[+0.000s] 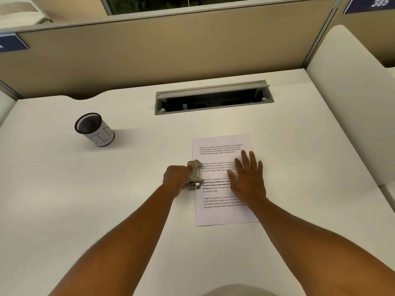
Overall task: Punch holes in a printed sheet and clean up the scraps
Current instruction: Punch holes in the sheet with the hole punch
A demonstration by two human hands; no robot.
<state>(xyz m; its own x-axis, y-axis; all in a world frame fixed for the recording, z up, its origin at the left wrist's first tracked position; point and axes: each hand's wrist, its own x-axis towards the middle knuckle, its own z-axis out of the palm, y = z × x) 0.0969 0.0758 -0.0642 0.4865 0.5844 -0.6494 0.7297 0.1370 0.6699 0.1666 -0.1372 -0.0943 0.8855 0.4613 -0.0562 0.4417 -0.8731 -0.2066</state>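
So the big white bench point(106, 199) takes up basically the whole view, with a tan divider wall behind it and a cable tray point(213, 97) hatch propped open near the back. Nothing else on it really, apart from a black mesh cup point(95, 129) off to the left with "BIN" written on its paper wrap. My guess is that's parked there for the scraps, well apart from the action.

The printed sheet point(218, 214) lies flat, a bit right of centre, four blocks of text on it. The right hand point(248, 180) is laid on top of it, fingers spread and palm down, not gripping anything. Looks like it's just pinning the page so it won't slide.

Then the metal hole punch point(195, 175) sits right on the sheet's left edge, about midway up, its mouth over the margin. The left hand point(176, 180) has its grip closed around the punch from the outer side, so the paper edge is touching distance from that grip. Can't see any holes or scraps yet.
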